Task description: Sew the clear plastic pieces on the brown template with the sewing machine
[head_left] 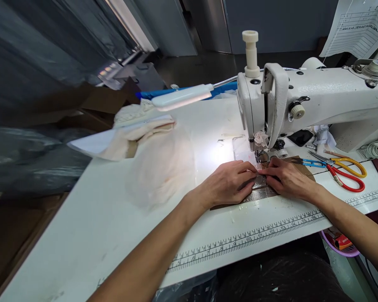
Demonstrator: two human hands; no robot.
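My left hand [228, 182] lies just in front of the sewing machine's needle area, fingers bent and thumb tucked in. Close against it from the other side is my right hand [286, 178], its fingertips pinched together. Between the two sets of fingertips shows a small bit of pale pink fabric [258, 166], mostly covered by the fingers. Right behind the fingertips sits the presser foot [257, 156] of the white sewing machine [327, 90]. Under both hands is a shiny, lined plate [261, 192] with brown card around it.
Red-and-yellow-handled scissors [346, 170] and blue snips [313, 162] lie to the right. Sheer pale fabric [164, 172] is on the table's left, below folded cream cloth [141, 132]. A lamp [182, 96] reaches over the table. A printed ruler [248, 237] runs along the front edge.
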